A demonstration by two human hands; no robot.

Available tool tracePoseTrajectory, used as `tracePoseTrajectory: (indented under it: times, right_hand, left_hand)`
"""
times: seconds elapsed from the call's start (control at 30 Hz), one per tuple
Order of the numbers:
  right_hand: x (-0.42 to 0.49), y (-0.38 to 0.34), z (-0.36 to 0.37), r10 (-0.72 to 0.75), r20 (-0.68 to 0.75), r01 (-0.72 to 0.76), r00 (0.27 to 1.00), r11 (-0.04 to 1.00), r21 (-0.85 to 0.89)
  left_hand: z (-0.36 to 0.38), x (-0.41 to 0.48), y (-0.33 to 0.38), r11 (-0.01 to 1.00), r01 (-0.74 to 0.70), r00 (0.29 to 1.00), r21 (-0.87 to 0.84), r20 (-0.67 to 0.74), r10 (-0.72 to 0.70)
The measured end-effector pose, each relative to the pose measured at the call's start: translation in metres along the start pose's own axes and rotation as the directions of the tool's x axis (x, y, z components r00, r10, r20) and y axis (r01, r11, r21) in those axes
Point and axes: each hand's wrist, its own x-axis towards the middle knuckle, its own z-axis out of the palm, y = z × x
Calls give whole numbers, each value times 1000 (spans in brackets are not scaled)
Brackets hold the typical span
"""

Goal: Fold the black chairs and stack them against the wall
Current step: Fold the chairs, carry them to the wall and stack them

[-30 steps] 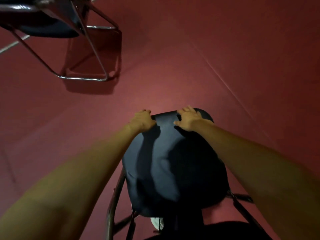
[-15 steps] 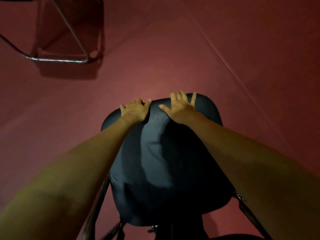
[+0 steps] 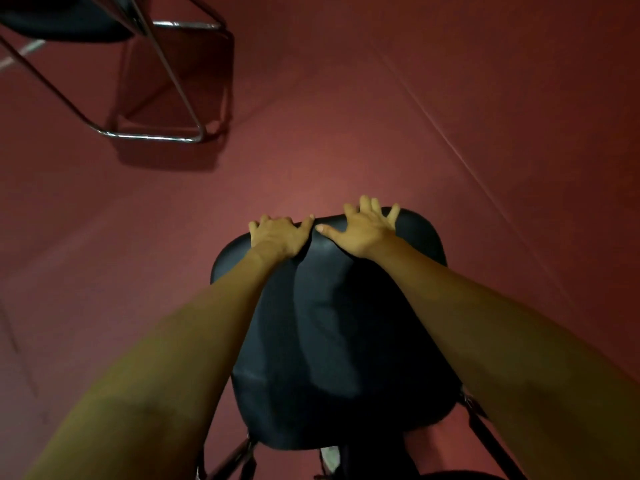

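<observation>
A black padded chair seat [image 3: 332, 341] fills the middle of the view, with its dark metal frame [image 3: 485, 434] showing below. Both my arms reach out to the seat's far edge. My left hand [image 3: 277, 235] holds that edge, fingers curled over it and thumb pointing right. Just to its right, my right hand [image 3: 363, 230] lies flat on the padding with fingers spread, the tips reaching the edge. A second black chair [image 3: 69, 22] stands unfolded at the top left on a chrome tube frame [image 3: 152, 135].
Dark red carpet [image 3: 381, 133] covers the whole floor, with a seam line [image 3: 485, 188] running diagonally on the right. A small white object [image 3: 329, 459] shows under the near seat. No wall is in view.
My right hand has gone from a curled hold on the seat's far edge to flat with spread fingers. The seat now looks larger and more face-on. The other chair has shifted in view.
</observation>
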Motion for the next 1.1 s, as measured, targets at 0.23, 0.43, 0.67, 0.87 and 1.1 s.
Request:
tracePoseTrajectory:
  times: [0.23, 0.43, 0.67, 0.87, 1.1]
  right_hand:
    - [-84, 2, -17, -74, 9, 74, 997, 997, 31]
    - [-184, 3, -28, -95, 2, 95, 995, 995, 4]
    - [-274, 7, -32, -92, 74, 97, 993, 993, -67]
    - [-313, 4, -32, -159, 62, 163, 985, 983, -84]
    - [-339, 7, -33, -206, 150, 214, 967, 976, -37]
  left_hand:
    - [-15, -83, 0, 999, -4, 999, 50, -33, 6]
    - [-23, -191, 2, 999, -4, 997, 32, -72, 6]
    - [-16, -297, 4, 1000, -15, 995, -26, -96, 12]
    - [-16, -348, -2, 995, -26, 994, -95, -107, 15]
    - [-16, -372, 4, 991, -1, 995, -133, -96, -12]
